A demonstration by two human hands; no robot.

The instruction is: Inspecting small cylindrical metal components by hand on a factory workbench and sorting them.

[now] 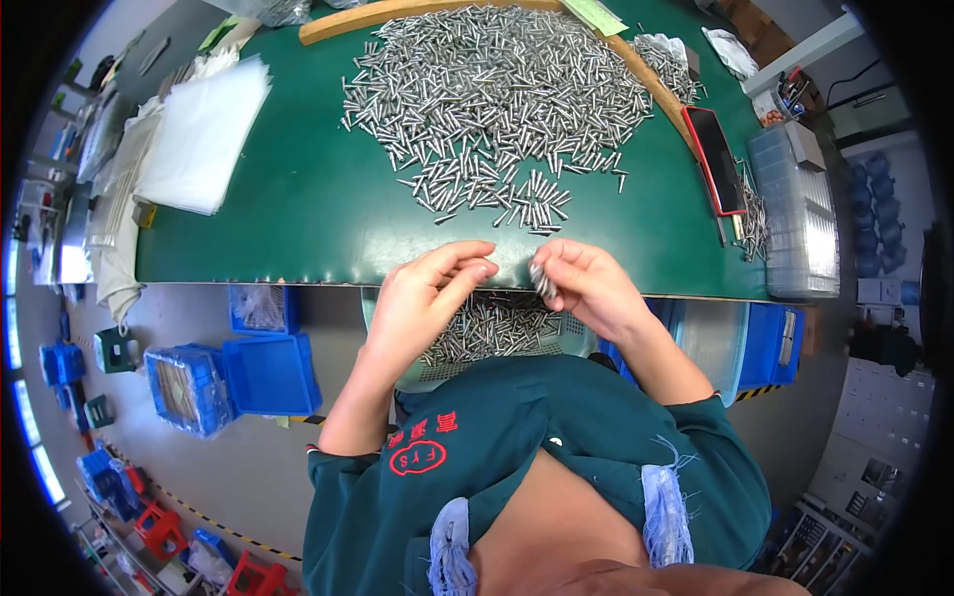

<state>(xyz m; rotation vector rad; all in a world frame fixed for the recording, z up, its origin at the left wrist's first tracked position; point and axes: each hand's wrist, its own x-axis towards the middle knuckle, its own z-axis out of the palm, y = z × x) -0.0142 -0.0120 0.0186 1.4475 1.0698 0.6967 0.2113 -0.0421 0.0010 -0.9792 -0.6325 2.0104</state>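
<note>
Right grip (593, 288): bunched metal pins (542, 279) held at fingertip end.

Green-topped workbench (298, 199) above a grey floor (248, 452); to its left, red stools (159, 528) and bright windows (38, 452); to its right, pale panelling (879, 422).

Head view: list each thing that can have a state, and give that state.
Left hand, loosely curled, nothing visible in its grip.
Right hand, closed on a few metal pieces.
Metal pile, loose, spread across the green table.
Green basket, uncovered, holding more loose pieces.
Red-edged phone, screen dark.
Whitish sheets, stacked unevenly.
</note>
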